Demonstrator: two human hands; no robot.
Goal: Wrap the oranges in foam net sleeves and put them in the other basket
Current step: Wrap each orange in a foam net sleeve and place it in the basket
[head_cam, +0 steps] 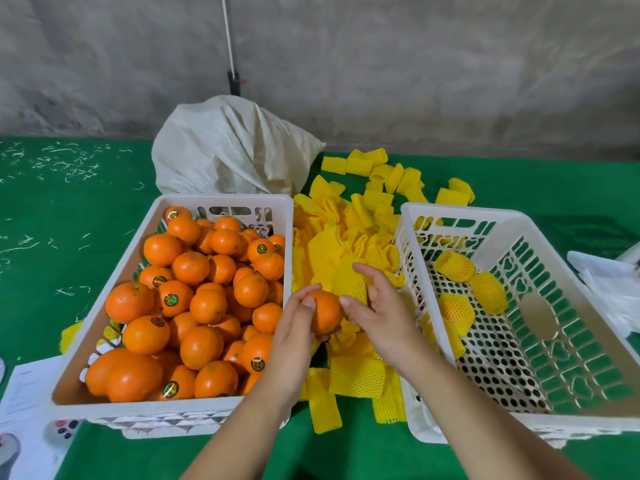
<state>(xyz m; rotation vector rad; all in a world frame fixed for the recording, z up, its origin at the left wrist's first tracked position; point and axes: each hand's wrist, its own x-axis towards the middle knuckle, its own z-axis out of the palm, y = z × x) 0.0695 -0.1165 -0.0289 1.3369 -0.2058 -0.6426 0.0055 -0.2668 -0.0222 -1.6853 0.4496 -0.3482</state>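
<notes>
Orange, round and glossy, a single loose orange (325, 311) is held up between the two baskets, gripped from the left by the left hand (297, 327), whose fingers (308, 302) are curled round its side and underside. On the other side, a yellow foam net sleeve (348, 280) is pinched by the right hand (375, 306), thumb and fingers closed on the mesh, and the sleeve's edge is brought right up against the fruit. The fruit is not yet covered.

To the left, a white slotted plastic basket (104, 306) is seen heaped with bare oranges (194, 299), several marked with small round stickers. To the right, a second white perforated plastic basket (571, 306) is set at a slight angle; three sleeved oranges (471, 285) are found lying in its far left part, close together near the wall.

Between the baskets, a thick heap of spare yellow foam sleeves (353, 216) is spread over the green cloth-covered surface (69, 216), running from the back edge down to the near side. Behind the full basket, a crumpled off-white woven sack (228, 147) is propped by the grey wall. Printed paper sheets (24, 410) are glimpsed at the lower left corner, and white plastic wrapping (609, 282) at the far right.
</notes>
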